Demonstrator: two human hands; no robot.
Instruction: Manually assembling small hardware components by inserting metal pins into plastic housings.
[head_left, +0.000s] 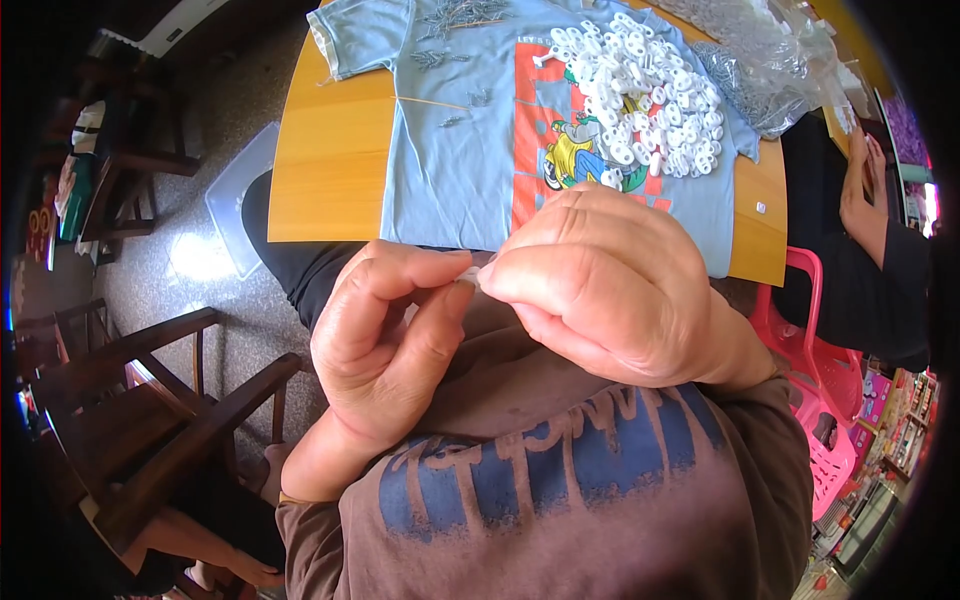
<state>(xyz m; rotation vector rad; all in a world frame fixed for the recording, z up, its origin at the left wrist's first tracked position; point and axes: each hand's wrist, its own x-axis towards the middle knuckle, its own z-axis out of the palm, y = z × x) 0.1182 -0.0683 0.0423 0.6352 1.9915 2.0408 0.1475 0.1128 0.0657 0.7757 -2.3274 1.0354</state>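
Observation:
My left hand [385, 340] is closed in a pinch, thumb and forefinger on a small white plastic piece [468, 274] of which only a sliver shows. My right hand [610, 285] is pinched against it from the other side; its fingertips meet the piece, and whatever else they grip is hidden. Beyond the hands, a heap of white oval plastic pieces with holes [660, 100] lies on a light blue printed T-shirt [450, 190]. Small grey metal parts [465, 15] are scattered at the shirt's far left, with a thin stick [430, 102] nearby.
The shirt covers much of a wooden table [325, 170]. Clear plastic bags [780, 60] and more grey metal parts lie at the far right. Another person's hands [865, 170] are at the right edge. A pink plastic chair [815, 340] stands right; dark wooden chairs [190, 400] stand left.

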